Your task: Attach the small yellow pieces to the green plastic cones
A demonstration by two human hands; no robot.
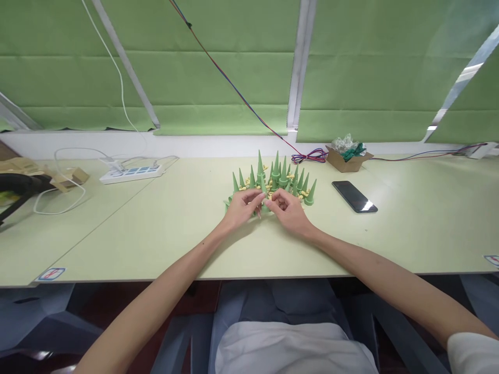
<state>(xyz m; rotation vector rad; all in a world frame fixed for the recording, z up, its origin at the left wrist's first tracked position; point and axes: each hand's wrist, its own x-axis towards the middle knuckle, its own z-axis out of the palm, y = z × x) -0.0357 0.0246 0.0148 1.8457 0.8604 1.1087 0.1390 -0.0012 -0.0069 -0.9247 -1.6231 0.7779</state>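
Both my forearms reach in over the bench's near edge (312,275) and angle toward each other; my left hand (244,208) and right hand (289,210) nearly meet, fingers curled, thumbs and fingertips pinched close.

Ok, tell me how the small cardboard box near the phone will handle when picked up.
The cardboard box is probably light for its size: crumpled clear plastic and a green bundle poke out. Its thin-looking walls may flex if squeezed. Being open-topped, it could spill those contents if tipped.
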